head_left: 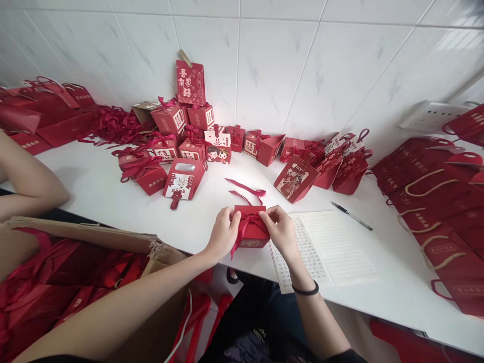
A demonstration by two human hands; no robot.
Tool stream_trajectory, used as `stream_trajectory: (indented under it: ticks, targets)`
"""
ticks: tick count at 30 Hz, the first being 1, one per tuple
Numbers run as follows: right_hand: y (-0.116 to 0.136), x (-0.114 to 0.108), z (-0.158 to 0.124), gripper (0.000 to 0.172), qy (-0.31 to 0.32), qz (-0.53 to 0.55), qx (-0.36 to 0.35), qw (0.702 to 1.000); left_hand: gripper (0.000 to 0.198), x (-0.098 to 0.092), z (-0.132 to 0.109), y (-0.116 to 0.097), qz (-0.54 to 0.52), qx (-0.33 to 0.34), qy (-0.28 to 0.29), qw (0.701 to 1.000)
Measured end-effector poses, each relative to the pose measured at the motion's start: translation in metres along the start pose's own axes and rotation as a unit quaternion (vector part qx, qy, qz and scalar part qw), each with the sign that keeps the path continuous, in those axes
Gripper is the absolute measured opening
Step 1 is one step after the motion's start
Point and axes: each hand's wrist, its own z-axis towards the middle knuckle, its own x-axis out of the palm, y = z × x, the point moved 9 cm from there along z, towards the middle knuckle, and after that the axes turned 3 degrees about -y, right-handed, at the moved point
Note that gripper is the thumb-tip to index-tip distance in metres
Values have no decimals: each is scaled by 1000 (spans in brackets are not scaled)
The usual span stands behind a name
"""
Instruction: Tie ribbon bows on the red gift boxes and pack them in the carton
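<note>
A small red gift box point(257, 236) sits on the white table right in front of me, with a dark red ribbon point(247, 222) tied across its top. My left hand point(223, 233) pinches the ribbon at the box's left side, and one ribbon tail hangs down below the fingers. On the other side, my right hand point(280, 229) pinches the ribbon near the box's top right corner. Behind the box, a loose length of ribbon point(245, 187) lies curled on the table.
Decorated red boxes point(170, 118) are stacked against the tiled wall, beside a ribbon heap point(113, 123). An open notebook point(340, 247) and a pen point(352, 217) lie right. Red paper bags point(427, 201) stand far right. A filled carton point(155, 247) is lower left; another person's arm point(30, 176) rests above.
</note>
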Motion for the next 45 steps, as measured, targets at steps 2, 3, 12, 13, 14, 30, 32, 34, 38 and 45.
stream_trajectory:
  ticks: [2, 3, 12, 13, 14, 30, 32, 34, 38, 45]
  targets:
    - [-5, -3, -3, 35, -26, 41, 22, 999, 24, 2, -4, 3, -2, -17, -8, 1000]
    - [-9, -4, -4, 35, -34, 62, 34, 997, 24, 4, -5, 4, -4, -24, -8, 1000]
    - [-29, -6, -7, 40, -48, 154, 98, 982, 21, 8, -6, 6, -17, -45, -7, 999]
    - [-29, -7, -7, 39, -52, 153, 100, 982, 21, 8, -6, 6, -19, -47, -5, 999]
    - [-29, -8, -8, 39, -56, 150, 101, 982, 21, 8, -6, 6, -20, -49, -4, 999]
    - [-69, -51, -11, 33, -75, 135, 138, 978, 61, -5, 20, 5, -75, -14, 123, 989]
    - [-72, -62, -15, 33, -83, 88, 124, 985, 87, 4, 20, -9, -47, 45, 208, 976]
    - [-72, -76, -15, 34, -93, 23, 105, 990, 97, 15, 17, -16, -9, 76, 267, 961]
    - [-72, -123, 2, 38, -153, -131, 60, 978, 103, 22, 10, -19, 25, 112, 278, 954]
    - [-100, -190, 46, 54, -182, -348, 76, 917, 92, -28, 22, -23, -2, 79, 167, 983]
